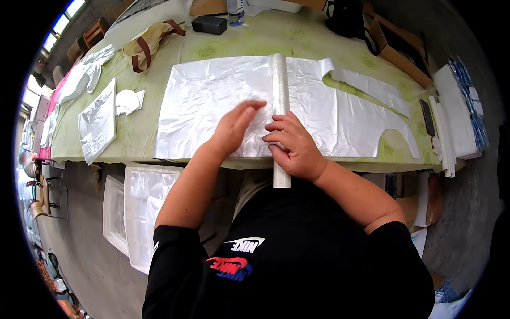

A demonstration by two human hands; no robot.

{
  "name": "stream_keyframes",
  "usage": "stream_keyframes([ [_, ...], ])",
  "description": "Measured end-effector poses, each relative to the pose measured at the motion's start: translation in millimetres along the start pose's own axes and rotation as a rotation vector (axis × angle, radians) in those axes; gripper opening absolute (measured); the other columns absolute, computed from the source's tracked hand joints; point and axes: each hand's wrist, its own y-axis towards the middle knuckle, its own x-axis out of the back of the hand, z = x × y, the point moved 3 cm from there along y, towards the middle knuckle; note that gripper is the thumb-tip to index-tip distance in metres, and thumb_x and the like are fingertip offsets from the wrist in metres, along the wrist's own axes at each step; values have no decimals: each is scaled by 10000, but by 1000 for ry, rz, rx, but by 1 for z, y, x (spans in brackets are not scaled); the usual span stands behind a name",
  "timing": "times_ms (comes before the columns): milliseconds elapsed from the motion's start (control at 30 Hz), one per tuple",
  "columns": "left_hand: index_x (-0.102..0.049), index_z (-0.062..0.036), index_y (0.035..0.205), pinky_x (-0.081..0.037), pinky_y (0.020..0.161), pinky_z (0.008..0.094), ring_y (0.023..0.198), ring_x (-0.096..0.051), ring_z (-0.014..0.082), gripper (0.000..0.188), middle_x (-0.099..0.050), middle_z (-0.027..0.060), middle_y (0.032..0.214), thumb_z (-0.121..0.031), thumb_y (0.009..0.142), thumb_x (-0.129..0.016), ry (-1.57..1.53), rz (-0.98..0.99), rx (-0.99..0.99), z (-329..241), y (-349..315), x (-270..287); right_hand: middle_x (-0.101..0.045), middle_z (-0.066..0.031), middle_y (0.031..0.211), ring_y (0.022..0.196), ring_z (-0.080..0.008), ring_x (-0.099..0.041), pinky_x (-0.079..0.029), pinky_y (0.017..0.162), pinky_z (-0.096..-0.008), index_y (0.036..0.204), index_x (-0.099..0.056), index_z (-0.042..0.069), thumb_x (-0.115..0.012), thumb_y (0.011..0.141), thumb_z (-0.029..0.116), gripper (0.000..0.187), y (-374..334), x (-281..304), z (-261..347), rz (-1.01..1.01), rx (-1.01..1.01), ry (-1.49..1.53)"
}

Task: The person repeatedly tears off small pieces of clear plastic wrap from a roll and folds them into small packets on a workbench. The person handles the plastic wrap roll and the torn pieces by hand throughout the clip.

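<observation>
A flat white plastic piece, shaped like an apron or vest with cut-out curves at its right end, lies spread along the near edge of the table. Across its middle, pointing away from me, rests a roll of clear plastic film; its near end sticks out past the table edge. My right hand curls its fingers over the near part of this roll and holds it. Just left of the roll, my left hand is over the white plastic, fingers stretched out and slightly blurred. Whether it touches the plastic is unclear.
Folded white plastic lies to the left. Farther back are a beige bag with brown straps, a dark box and a bottle. A phone and white rolls sit at right. Plastic-lined crates stand below.
</observation>
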Motion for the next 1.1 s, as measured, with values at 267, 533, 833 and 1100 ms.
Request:
stream_keyframes([
  [267,-646,-84,1214,-388,1088,391,1300,-526,250,300,-589,93,1389,-264,1048,-472,-303,-177,25,-3,7,18,-679,-66,1037,1067,-278,-630,-315,1173,-567,1001,-710,108,-693,797,50,213,22,-16,3,264,22,113],
  [533,-732,-76,1136,-350,1154,463,1353,-476,377,291,-653,111,1325,-261,1002,-551,489,268,-202,-27,21,11,-686,-97,967,937,-305,-645,-529,854,-415,949,-719,87,-704,783,31,176,34,-33,12,250,194,377],
  [833,-704,-108,1030,-428,1018,451,1173,-594,326,271,-683,59,1181,-213,797,-794,874,-228,-377,-61,-26,30,-676,-74,890,871,-306,-652,-510,906,-459,982,-693,85,-705,787,-11,218,-28,5,10,29,59,369],
  [1100,-537,-110,1416,-325,1187,429,1430,-383,353,578,-479,120,1518,-79,843,-602,1070,-285,264,-51,-44,84,-659,-90,840,791,-300,-633,-515,725,-394,942,-690,54,-698,763,-45,205,-42,12,12,-9,63,409],
])
